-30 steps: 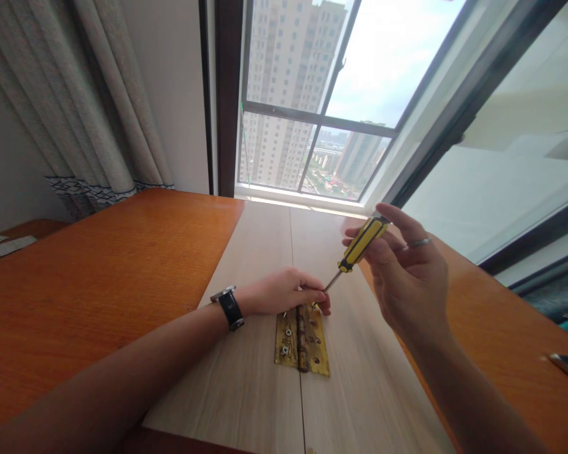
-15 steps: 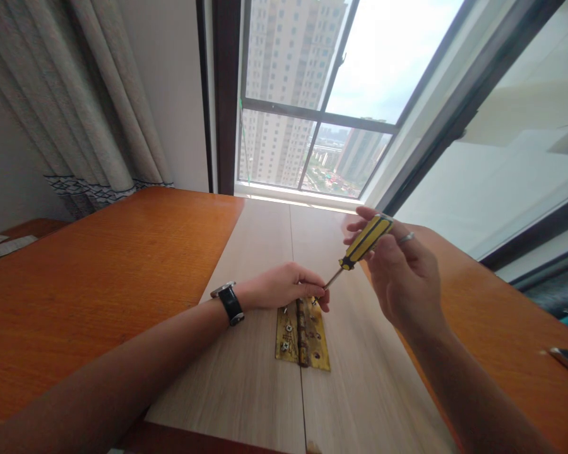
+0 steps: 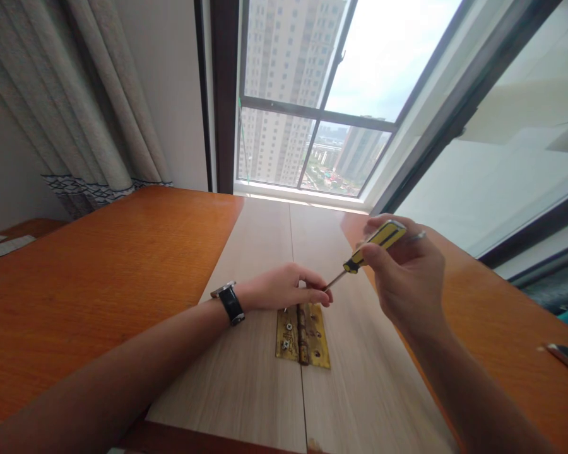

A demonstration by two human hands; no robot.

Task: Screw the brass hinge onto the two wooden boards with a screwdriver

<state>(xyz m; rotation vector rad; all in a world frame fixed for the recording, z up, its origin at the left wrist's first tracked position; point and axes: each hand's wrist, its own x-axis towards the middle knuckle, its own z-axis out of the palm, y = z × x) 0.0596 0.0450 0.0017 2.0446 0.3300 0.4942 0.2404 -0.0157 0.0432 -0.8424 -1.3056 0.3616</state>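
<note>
Spanning the seam between pale boards (image 3: 227, 391), a brass-coloured hinge (image 3: 302, 337) lies flat, screws (image 3: 288, 326) showing on its left leaf. Across its far end, the left hand (image 3: 286, 287) pinches the tip of a screwdriver (image 3: 382, 239); rightward, the right hand (image 3: 409, 280) clasps its yellow handle. Farther stands a window (image 3: 319, 115).

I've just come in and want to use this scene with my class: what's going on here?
A person's right hand holds a yellow-and-black screwdriver at a slant. The left hand has its fingertips at the lower end of the shaft, hiding the tip. Just below, a brass-coloured hinge lies across the line between two pale boards. Screw heads show in its left leaf; open holes show in the right.
</note>
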